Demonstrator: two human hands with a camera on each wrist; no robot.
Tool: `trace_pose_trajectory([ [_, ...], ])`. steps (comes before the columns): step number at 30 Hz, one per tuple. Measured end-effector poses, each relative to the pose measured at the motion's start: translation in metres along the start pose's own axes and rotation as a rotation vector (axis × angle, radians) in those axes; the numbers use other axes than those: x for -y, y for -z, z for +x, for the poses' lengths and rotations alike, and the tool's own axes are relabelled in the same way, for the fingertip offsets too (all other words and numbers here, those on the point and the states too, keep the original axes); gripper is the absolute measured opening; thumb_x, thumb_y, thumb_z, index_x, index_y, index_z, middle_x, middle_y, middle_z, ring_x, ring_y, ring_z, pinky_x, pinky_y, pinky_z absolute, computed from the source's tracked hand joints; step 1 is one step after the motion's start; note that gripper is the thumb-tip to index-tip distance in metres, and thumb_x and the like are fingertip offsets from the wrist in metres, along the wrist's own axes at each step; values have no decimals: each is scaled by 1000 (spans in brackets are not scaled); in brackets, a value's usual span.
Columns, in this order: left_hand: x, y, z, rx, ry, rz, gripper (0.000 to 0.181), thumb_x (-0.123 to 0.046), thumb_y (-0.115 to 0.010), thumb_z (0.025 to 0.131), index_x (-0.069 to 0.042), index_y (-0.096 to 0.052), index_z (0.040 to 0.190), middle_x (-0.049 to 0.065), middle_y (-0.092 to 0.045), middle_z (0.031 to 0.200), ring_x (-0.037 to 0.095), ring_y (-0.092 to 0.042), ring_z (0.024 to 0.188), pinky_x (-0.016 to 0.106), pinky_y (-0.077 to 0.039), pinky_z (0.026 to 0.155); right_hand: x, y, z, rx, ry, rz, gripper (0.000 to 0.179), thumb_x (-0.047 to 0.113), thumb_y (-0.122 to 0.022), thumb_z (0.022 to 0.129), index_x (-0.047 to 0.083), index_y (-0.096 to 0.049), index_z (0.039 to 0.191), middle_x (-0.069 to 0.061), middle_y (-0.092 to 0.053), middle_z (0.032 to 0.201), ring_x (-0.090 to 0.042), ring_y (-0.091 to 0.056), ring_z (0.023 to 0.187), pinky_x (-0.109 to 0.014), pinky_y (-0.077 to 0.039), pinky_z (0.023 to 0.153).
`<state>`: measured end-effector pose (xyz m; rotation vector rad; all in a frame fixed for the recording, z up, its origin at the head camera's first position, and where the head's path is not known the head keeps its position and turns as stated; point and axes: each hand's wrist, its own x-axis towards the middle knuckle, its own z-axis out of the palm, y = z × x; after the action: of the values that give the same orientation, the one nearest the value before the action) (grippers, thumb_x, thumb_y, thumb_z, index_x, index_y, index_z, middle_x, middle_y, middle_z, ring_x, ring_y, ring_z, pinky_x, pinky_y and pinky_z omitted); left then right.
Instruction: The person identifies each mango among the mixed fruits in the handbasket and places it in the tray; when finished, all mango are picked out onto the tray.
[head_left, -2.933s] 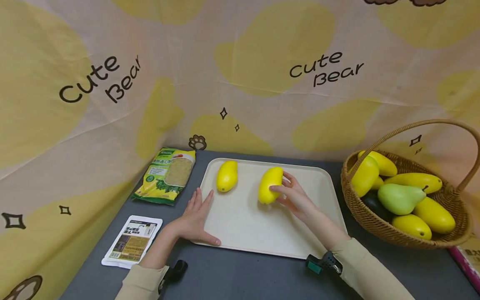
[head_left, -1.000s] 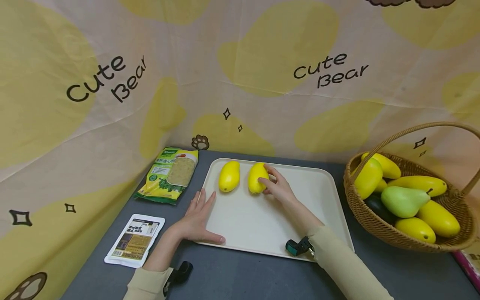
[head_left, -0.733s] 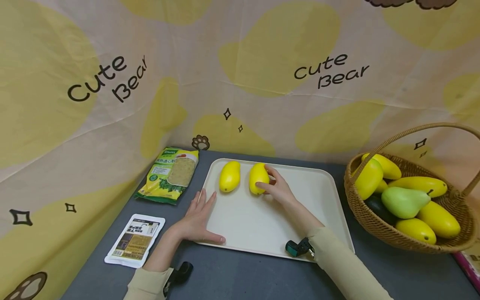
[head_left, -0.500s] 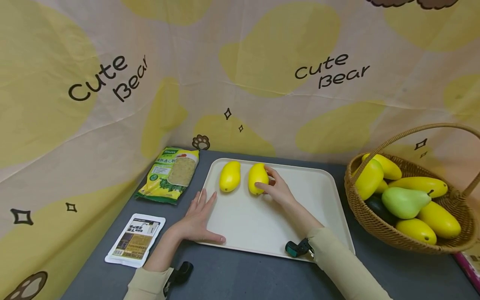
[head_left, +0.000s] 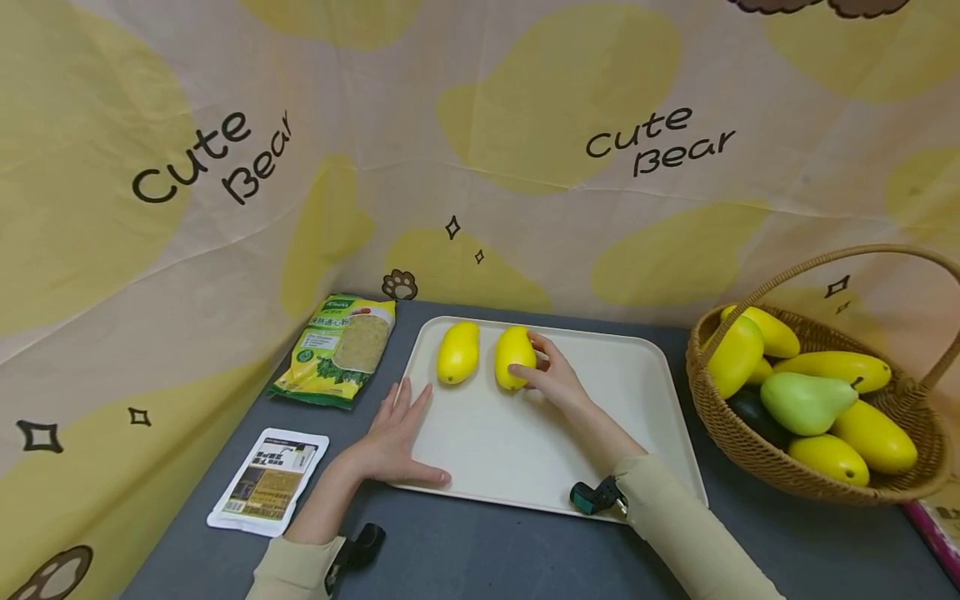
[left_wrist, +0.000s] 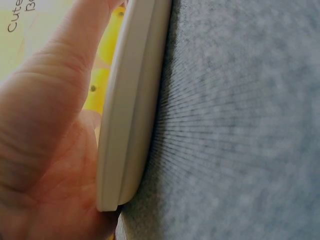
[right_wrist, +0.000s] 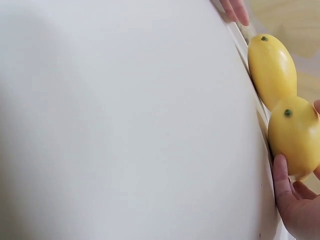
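Note:
My right hand [head_left: 551, 375] holds a yellow mango [head_left: 514, 357] low over the cream tray [head_left: 510, 450], thumb on the near side and fingers behind it. The right wrist view shows the thumb under this mango [right_wrist: 292, 130]. Just to its left a second yellow mango [head_left: 457, 354] lies on the tray near the far edge. My left hand [head_left: 390, 442] rests spread at the tray's left front corner, fingers along the left side and thumb along the front rim. Close up in the left wrist view, the palm [left_wrist: 65, 170] sits against the tray's edge [left_wrist: 131, 115].
A wicker basket [head_left: 750, 454] with a tall handle stands right of the tray, holding several yellow mangoes, a green pear [head_left: 806, 402] and a dark fruit [head_left: 757, 417]. Left of the tray lie a green-yellow food bag [head_left: 337, 350] and a white pouch [head_left: 270, 482]. A printed cloth [head_left: 517, 100] hangs behind.
Over the last few seconds my right hand has carried its mango leftward and back, beside the other one. In the last second it has hardly moved. My left hand stays at the tray corner.

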<state>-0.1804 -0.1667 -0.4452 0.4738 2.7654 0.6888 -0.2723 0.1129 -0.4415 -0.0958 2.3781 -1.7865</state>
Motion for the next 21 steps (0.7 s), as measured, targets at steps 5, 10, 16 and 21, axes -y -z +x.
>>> trace_pose_trajectory([
  [5,0,0,-1,-8,-12,-4,130,-66,-79,64,-9,-10,157,25,14,159,42,14,145,62,-1,113,1,0,-2,-8,-11,-4,76,25,-73,88,16,-32,152,-8,-36,151,-29,-51,122,-30,-54,83],
  [10,2,-3,1,-26,-22,-6,128,-66,-78,65,-8,-11,157,26,13,159,43,12,145,62,-1,113,2,1,-5,-40,-25,7,69,24,-70,90,14,-36,149,-9,-38,150,-28,-54,118,-27,-54,78],
  [16,3,-6,2,-37,-17,-3,128,-69,-76,65,-8,-11,157,25,15,159,43,11,145,65,-3,112,5,8,-16,-112,-5,54,50,19,-65,93,9,-51,139,-11,-51,140,-26,-59,105,-27,-54,76],
  [21,4,-7,1,-58,-24,-7,129,-71,-75,65,-7,-11,157,26,14,158,44,10,145,64,-3,112,15,19,-32,-111,15,110,31,12,-58,97,1,-62,125,-14,-60,128,-30,-58,110,-39,-52,88],
])
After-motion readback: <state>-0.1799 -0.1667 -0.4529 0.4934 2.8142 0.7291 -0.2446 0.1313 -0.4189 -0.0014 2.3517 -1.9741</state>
